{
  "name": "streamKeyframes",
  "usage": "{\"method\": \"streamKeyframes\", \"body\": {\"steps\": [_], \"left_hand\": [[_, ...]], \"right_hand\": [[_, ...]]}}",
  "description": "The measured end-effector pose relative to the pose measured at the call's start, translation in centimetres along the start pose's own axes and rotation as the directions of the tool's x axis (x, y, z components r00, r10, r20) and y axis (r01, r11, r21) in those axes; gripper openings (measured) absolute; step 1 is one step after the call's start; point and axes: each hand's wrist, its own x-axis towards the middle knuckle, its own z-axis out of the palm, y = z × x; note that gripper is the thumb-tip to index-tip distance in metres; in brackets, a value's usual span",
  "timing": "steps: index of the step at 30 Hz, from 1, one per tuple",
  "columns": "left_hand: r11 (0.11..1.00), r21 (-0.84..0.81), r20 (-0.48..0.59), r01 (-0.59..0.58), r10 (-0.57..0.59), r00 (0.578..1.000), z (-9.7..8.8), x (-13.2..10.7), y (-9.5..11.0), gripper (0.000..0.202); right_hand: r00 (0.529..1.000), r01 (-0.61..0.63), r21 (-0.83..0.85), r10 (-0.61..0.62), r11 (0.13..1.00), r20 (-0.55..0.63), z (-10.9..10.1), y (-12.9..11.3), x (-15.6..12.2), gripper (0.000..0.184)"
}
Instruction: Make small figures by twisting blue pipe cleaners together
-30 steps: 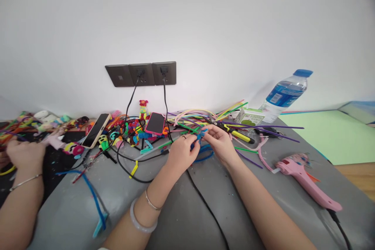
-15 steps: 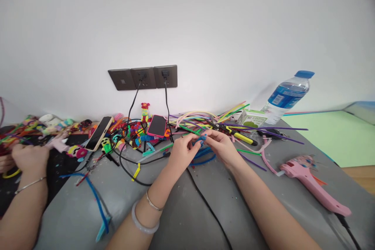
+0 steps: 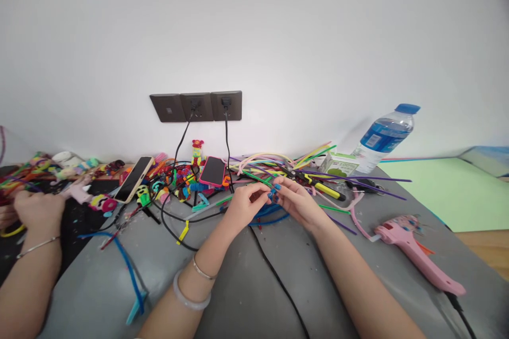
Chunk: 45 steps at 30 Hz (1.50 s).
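Observation:
My left hand [image 3: 247,205] and my right hand [image 3: 297,202] meet over the middle of the table, fingertips pinched together. Between them is a small blue pipe cleaner piece [image 3: 272,193], mostly covered by the fingers; blue nail polish makes its outline hard to tell. Just below my hands, blue pipe cleaners [image 3: 274,217] lie in loose curves on the table. Behind my fingers spreads a pile of pipe cleaners [image 3: 266,161] in many colours. Pliers with yellow and black handles [image 3: 329,190] rest on that pile, right of my right hand.
A pink glue gun [image 3: 417,254] lies at the right, below a tilted water bottle [image 3: 384,137]. Phones [image 3: 134,180] and pipe cleaner figures [image 3: 198,152] crowd the back left. Black cables [image 3: 274,270] cross the table [image 3: 99,296]. Another person's hand [image 3: 38,214] works at far left.
My hands stay pinched together in nearly the same spot, with the fingers slightly shifted. The whole view has moved a little, so the bottle and glue gun appear further left.

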Motion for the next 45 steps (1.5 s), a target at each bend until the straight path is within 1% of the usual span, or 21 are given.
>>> {"method": "streamKeyframes", "body": {"steps": [1, 2, 3, 4, 5, 6, 7, 8, 9, 10, 11, 13, 16, 21, 26, 28, 32, 35, 37, 41, 45], "left_hand": [[1.0, 0.0, -0.006, -0.001, 0.001, 1.0, 0.0, 0.0, 0.0, 0.015], [1.0, 0.001, -0.023, 0.001, -0.001, 1.0, 0.0, 0.1, -0.1, 0.014], [1.0, 0.002, -0.051, 0.008, -0.008, 0.999, 0.0, 0.1, -0.2, 0.013], [1.0, 0.001, -0.084, 0.017, -0.017, 0.996, 0.1, 0.1, -0.3, 0.012], [1.0, 0.001, -0.119, 0.025, -0.025, 0.993, 0.1, 0.1, -0.4, 0.011], [1.0, 0.0, -0.149, 0.031, -0.031, 0.988, 0.2, 0.1, -0.5, 0.011], [0.999, 0.0, -0.17, 0.034, -0.034, 0.985, 0.3, 0.1, -0.6, 0.011], [0.999, -0.001, -0.182, 0.035, -0.034, 0.983, 0.3, 0.1, -0.7, 0.011], [0.999, -0.002, -0.189, 0.034, -0.034, 0.981, 0.4, 0.1, -0.7, 0.01], [0.999, -0.003, -0.194, 0.032, -0.032, 0.98, 0.4, 0.1, -0.8, 0.009], [1.0, -0.002, -0.199, 0.031, -0.031, 0.979, 0.4, 0.1, -0.8, 0.009], [1.0, 0.01, -0.213, 0.028, -0.025, 0.977, 0.5, 0.0, -0.7, 0.008], [0.999, 0.038, -0.228, 0.023, -0.014, 0.974, 0.5, 0.0, -0.5, 0.009], [1.0, 0.025, -0.214, -0.011, 0.017, 0.977, 0.3, -0.1, -0.3, 0.011], [0.998, 0.056, -0.205, -0.042, 0.053, 0.977, 0.2, -0.1, -0.5, 0.012], [0.996, 0.071, -0.191, -0.052, 0.065, 0.979, 0.1, -0.1, -0.6, 0.013], [0.989, 0.134, -0.188, -0.06, 0.085, 0.978, 0.1, -0.1, -0.7, 0.016], [0.981, 0.184, -0.198, -0.057, 0.093, 0.976, 0.0, -0.2, -0.5, 0.014], [0.977, 0.204, -0.2, -0.053, 0.095, 0.975, 0.0, -0.2, -0.3, 0.013], [0.978, 0.201, -0.195, -0.055, 0.095, 0.976, 0.0, -0.3, 0.1, 0.012], [0.983, 0.168, -0.204, -0.072, 0.106, 0.973, -0.2, -0.1, 0.2, 0.009]], "right_hand": [[0.999, 0.034, -0.04, -0.035, 0.999, -0.016, 0.1, 0.0, 0.0, 0.031], [0.994, 0.092, -0.106, -0.097, 0.99, -0.045, 0.1, 0.0, 0.0, 0.029], [0.979, 0.165, -0.201, -0.184, 0.966, -0.082, 0.2, 0.1, 0.0, 0.026], [0.951, 0.239, -0.32, -0.287, 0.917, -0.114, 0.4, 0.1, 0.0, 0.022], [0.91, 0.303, -0.446, -0.395, 0.842, -0.127, 0.5, 0.1, -0.1, 0.016], [0.865, 0.35, -0.562, -0.489, 0.749, -0.113, 0.6, 0.0, -0.2, 0.011], [0.826, 0.382, -0.656, -0.559, 0.651, -0.073, 0.8, -0.1, -0.4, 0.008], [0.796, 0.408, -0.723, -0.605, 0.558, -0.018, 0.9, -0.2, -0.5, 0.01], [0.775, 0.432, -0.762, -0.631, 0.483, 0.04, 1.0, -0.3, -0.7, 0.014], [0.758, 0.454, -0.781, -0.646, 0.43, 0.086, 1.2, -0.3, -0.8, 0.016], [0.748, 0.468, -0.79, -0.653, 0.396, 0.116, 1.2, -0.4, -0.9, 0.018], [0.744, 0.475, -0.798, -0.654, 0.371, 0.139, 1.3, -0.4, -0.9, 0.02], [0.755, 0.475, -0.793, -0.639, 0.381, 0.145, 1.2, -0.2, -0.9, 0.022], [0.772, 0.491, -0.75, -0.62, 0.443, 0.139, 1.1, 0.1, -0.7, 0.024], [0.778, 0.517, -0.698, -0.613, 0.496, 0.14, 1.1, 0.0, -0.7, 0.022], [0.789, 0.519, -0.659, -0.602, 0.544, 0.124, 0.9, -0.1, -0.7, 0.019], [0.82, 0.513, -0.529, -0.568, 0.676, 0.07, 0.7, 0.0, -0.4, 0.013], [0.865, 0.466, -0.445, -0.5, 0.765, 0.048, 0.7, -0.1, -0.3, 0.017], [0.892, 0.425, -0.424, -0.45, 0.8, 0.045, 0.8, -0.3, -0.3, 0.022], [0.915, 0.381, -0.414, -0.402, 0.826, 0.039, 1.0, -0.6, -0.6, 0.029], [0.915, 0.382, -0.406, -0.402, 0.83, 0.039, 0.8, -0.3, -0.6, 0.025]]}}
